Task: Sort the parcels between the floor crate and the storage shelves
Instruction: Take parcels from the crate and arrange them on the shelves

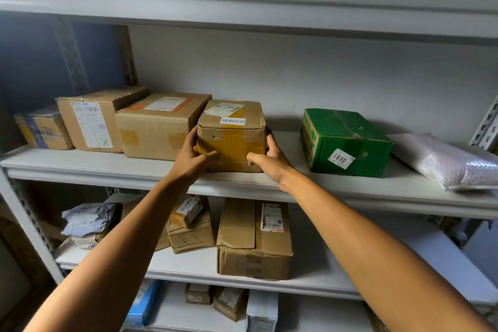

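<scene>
Reaching forward, both bare hands hold a small brown cardboard box with yellow tape (231, 137) on the middle grey metal shelf (242, 183). The left hand (192, 155) cups its left side, thumb on the near face; the right hand (269, 159) mirrors this on the right side. Just left, touching, sits a larger brown cardboard box (159, 127). Well apart on the right rests a green cardboard box (342, 140), then a white padded mailer bag (450, 162).
</scene>
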{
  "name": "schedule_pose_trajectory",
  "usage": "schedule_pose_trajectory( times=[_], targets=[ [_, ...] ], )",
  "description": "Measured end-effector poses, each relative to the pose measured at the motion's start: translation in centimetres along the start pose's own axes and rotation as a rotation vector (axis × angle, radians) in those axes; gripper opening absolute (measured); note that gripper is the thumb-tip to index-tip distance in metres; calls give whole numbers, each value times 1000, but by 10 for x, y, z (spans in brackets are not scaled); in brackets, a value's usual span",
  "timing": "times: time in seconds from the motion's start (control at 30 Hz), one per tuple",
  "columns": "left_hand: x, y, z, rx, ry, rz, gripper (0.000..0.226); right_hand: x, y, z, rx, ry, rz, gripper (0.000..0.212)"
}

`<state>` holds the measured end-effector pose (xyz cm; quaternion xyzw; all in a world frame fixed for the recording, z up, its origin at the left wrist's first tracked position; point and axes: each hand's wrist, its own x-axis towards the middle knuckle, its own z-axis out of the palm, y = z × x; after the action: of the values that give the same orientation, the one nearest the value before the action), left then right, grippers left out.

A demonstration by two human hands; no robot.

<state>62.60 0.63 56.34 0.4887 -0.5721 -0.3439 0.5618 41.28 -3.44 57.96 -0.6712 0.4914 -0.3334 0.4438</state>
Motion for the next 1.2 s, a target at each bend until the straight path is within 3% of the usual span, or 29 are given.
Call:
schedule_pose_trajectory(
  times=[0.37, 0.6, 0.73, 0.83, 0.97, 1.2],
  targets=[
    [-32, 13, 13, -41, 33, 32, 85, -28, 10, -22, 52, -11, -57, 121],
    [-62, 36, 25, -83, 95, -167, 39, -76, 13, -33, 113, 48, -86, 121],
    [-83, 47, 25, -70, 69, -193, 70, -103, 21, -46, 194, 56, -105, 98],
    [-90, 50, 22, -116, 59, -280, 74, -117, 26, -61, 247, 46, -92, 68],
    [-88, 40, 20, -100, 56, -386, 74, -114, 38, -71, 307, 55, 6, 94],
    [-91, 18, 8, -181, -130, -482, 82, -104, 42, -61, 460, -32, 93, 76]
  ],
)
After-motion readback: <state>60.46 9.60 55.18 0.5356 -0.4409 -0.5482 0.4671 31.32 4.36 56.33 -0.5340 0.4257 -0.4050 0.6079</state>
